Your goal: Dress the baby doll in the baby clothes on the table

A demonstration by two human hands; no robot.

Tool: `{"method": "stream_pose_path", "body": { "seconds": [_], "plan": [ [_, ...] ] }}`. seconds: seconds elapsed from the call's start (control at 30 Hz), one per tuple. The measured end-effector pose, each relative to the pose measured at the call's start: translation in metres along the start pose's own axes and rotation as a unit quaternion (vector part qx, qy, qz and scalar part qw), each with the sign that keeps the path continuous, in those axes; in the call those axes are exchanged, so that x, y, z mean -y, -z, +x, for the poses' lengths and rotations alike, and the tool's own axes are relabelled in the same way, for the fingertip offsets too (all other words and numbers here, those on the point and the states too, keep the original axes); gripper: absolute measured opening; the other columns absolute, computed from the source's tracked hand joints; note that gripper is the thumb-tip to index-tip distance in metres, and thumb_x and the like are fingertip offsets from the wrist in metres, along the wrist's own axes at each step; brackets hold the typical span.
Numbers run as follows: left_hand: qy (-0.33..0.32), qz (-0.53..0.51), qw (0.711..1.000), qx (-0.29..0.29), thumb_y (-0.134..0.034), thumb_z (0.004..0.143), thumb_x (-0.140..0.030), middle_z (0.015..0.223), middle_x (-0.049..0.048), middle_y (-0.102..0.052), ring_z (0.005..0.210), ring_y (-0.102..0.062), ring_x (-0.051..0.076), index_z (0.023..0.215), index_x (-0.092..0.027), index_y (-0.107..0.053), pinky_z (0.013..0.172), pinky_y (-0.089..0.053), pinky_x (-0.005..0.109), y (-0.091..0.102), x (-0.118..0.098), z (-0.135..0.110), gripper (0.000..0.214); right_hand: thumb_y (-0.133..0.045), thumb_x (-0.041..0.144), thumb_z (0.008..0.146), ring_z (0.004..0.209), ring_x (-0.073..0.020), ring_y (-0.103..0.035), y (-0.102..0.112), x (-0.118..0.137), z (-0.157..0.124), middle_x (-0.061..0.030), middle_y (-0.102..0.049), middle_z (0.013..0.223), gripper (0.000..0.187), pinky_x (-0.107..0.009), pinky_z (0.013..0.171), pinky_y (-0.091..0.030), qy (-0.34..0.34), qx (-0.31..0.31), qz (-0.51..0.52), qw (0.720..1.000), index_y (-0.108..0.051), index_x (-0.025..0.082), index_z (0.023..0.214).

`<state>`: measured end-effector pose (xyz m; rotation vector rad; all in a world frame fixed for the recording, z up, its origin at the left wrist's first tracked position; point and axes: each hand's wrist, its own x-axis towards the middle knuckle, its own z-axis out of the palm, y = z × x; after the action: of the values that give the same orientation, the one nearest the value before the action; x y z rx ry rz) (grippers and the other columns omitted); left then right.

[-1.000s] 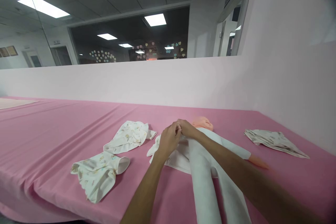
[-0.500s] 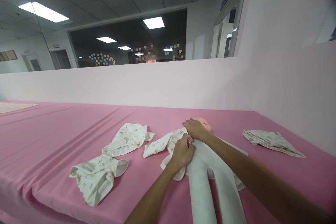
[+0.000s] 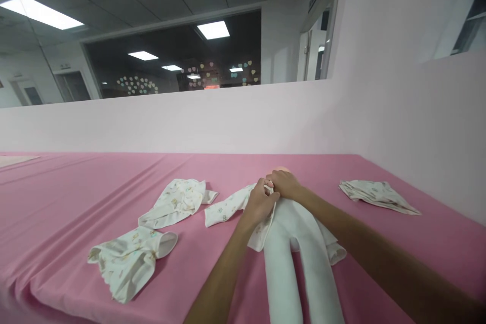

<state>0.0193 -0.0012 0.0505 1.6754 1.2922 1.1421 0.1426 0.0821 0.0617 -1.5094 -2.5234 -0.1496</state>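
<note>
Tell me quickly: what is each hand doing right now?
Left hand: closed, pinching the baby top on the chest of the doll.
Right hand: closed, pinching the same baby top beside it.

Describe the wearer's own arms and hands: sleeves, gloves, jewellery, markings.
Both forearms are bare to the frame edge, with no sleeves in view. The left hand and right hand wear no gloves. No watch, bracelet or ring shows, though a thin ring would be hard to see.
</note>
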Motion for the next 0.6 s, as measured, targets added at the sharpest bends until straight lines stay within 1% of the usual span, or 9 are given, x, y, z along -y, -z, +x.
{"method": "stream_pose_path", "body": {
  "seconds": [0.13, 0.17, 0.23, 0.33, 0.4, 0.43, 0.5, 0.57, 0.6],
  "plan": [
    [-0.007, 0.138, 0.989, 0.053, -0.052, 0.084, -0.031, 0.066, -0.0018, -0.058, 0.062, -0.054, 0.014, 0.096, -0.022, -0.053, 0.058, -0.036, 0.023, 0.005, -0.005, -0.006, 0.015, -0.037, 0.017, 0.09, 0.096, -0.0186, -0.058, 0.001, -0.013, -0.04, -0.0077, -0.065, 0.106, 0.029, -0.027, 0.077, -0.039, -0.016, -0.063, 0.051, 0.997, -0.064, 0.021, 0.101],
    [-0.014, 0.185, 0.982, 0.044, -0.05, 0.086, -0.032, 0.068, -0.0005, -0.06, 0.065, -0.056, 0.016, 0.097, -0.022, -0.053, 0.06, -0.037, 0.025, 0.007, -0.008, -0.008, 0.015, -0.032, 0.017, 0.092, 0.1, -0.0178, -0.057, -0.002, -0.021, -0.056, -0.0069, -0.064, 0.11, 0.033, -0.027, 0.08, -0.039, -0.033, -0.087, 0.072, 0.993, -0.062, 0.021, 0.105],
    [-0.039, 0.277, 0.96, 0.004, -0.045, 0.089, -0.032, 0.078, 0.0032, -0.063, 0.074, -0.058, 0.02, 0.101, -0.023, -0.053, 0.065, -0.037, 0.028, 0.007, -0.018, -0.008, 0.018, -0.033, 0.02, 0.091, 0.098, -0.0181, -0.057, -0.01, -0.041, -0.096, -0.0056, -0.065, 0.106, 0.029, -0.028, 0.08, -0.04, -0.091, -0.133, 0.136, 0.977, -0.061, 0.022, 0.1],
    [-0.072, 0.352, 0.932, -0.047, -0.04, 0.091, -0.03, 0.094, 0.0069, -0.064, 0.083, -0.059, 0.022, 0.107, -0.022, -0.053, 0.069, -0.038, 0.03, -0.001, -0.036, -0.001, 0.022, -0.038, 0.03, 0.089, 0.071, -0.0186, -0.056, -0.025, -0.067, -0.162, -0.0033, -0.062, 0.079, 0.024, -0.029, 0.061, -0.037, -0.228, -0.081, 0.165, 0.956, -0.053, 0.022, 0.072],
    [-0.102, 0.362, 0.926, -0.031, -0.038, 0.091, -0.026, 0.1, 0.0068, -0.064, 0.085, -0.06, 0.021, 0.108, -0.023, -0.053, 0.07, -0.039, 0.03, -0.016, -0.048, 0.011, 0.023, -0.043, 0.039, 0.086, 0.067, -0.0188, -0.054, -0.035, -0.075, -0.195, -0.0019, -0.06, 0.074, 0.026, -0.029, 0.058, -0.035, -0.25, -0.032, 0.189, 0.949, -0.047, 0.023, 0.066],
    [-0.126, 0.367, 0.922, -0.006, -0.037, 0.091, -0.024, 0.104, 0.0069, -0.063, 0.089, -0.06, 0.021, 0.109, -0.023, -0.053, 0.072, -0.04, 0.029, -0.027, -0.052, 0.018, 0.024, -0.046, 0.04, 0.084, 0.069, -0.0195, -0.054, -0.04, -0.075, -0.206, -0.0017, -0.059, 0.074, 0.026, -0.029, 0.059, -0.035, -0.244, -0.014, 0.202, 0.948, -0.046, 0.023, 0.065],
    [-0.192, 0.39, 0.897, 0.083, -0.04, 0.088, -0.02, 0.115, 0.0077, -0.061, 0.101, -0.058, 0.022, 0.113, -0.023, -0.053, 0.079, -0.042, 0.03, -0.054, -0.057, 0.035, 0.029, -0.049, 0.038, 0.082, 0.075, -0.0214, -0.056, -0.048, -0.072, -0.216, -0.0021, -0.06, 0.076, 0.024, -0.03, 0.063, -0.036, -0.217, -0.003, 0.219, 0.951, -0.045, 0.023, 0.064],
    [-0.25, 0.443, 0.837, 0.201, -0.048, 0.084, -0.02, 0.123, 0.0093, -0.058, 0.111, -0.055, 0.024, 0.117, -0.022, -0.054, 0.087, -0.042, 0.032, -0.084, -0.054, 0.051, 0.033, -0.047, 0.032, 0.081, 0.077, -0.0216, -0.055, -0.054, -0.067, -0.212, -0.0028, -0.059, 0.075, 0.022, -0.03, 0.065, -0.035, -0.196, -0.021, 0.215, 0.956, -0.042, 0.022, 0.062],
    [-0.25, 0.48, 0.801, 0.255, -0.053, 0.082, -0.022, 0.124, 0.01, -0.058, 0.111, -0.056, 0.025, 0.118, -0.022, -0.054, 0.087, -0.043, 0.032, -0.099, -0.051, 0.058, 0.036, -0.045, 0.027, 0.081, 0.076, -0.0209, -0.054, -0.056, -0.066, -0.208, -0.003, -0.058, 0.074, 0.021, -0.03, 0.064, -0.034, -0.193, -0.031, 0.207, 0.958, -0.04, 0.022, 0.061]
  ]
}}
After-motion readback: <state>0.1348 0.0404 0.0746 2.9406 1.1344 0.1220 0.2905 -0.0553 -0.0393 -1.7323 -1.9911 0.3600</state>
